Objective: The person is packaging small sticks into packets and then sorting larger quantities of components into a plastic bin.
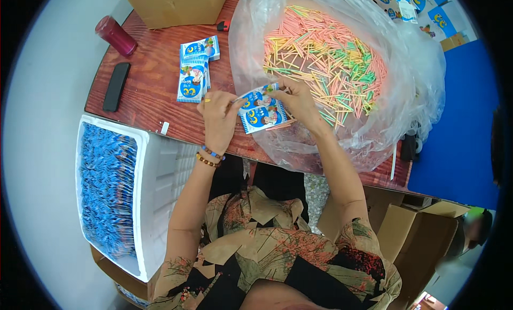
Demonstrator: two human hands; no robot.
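Observation:
Two blue-and-white printed packets lie one partly over the other between my hands. My left hand (218,115), wearing beaded bracelets, pinches the left edge of the upper packet (257,98). The fingers of my right hand (300,103) close on that packet's right end. Nearer to me is the lower packet (263,119), and pink stick tips show at its right side. Just beyond my left hand, similar packets (192,80) are stacked on the table. To the right, a large clear plastic bag (251,32) lies spread around a heap of pink, yellow and green sticks (326,59).
A white foam box (143,203) full of upright blue packets stands at the left. On the red-brown table (155,69) are a black phone (116,87), a dark red cup (116,36) and a cardboard box (173,5). Open cartons (417,240) sit below right, beside a blue surface (459,118).

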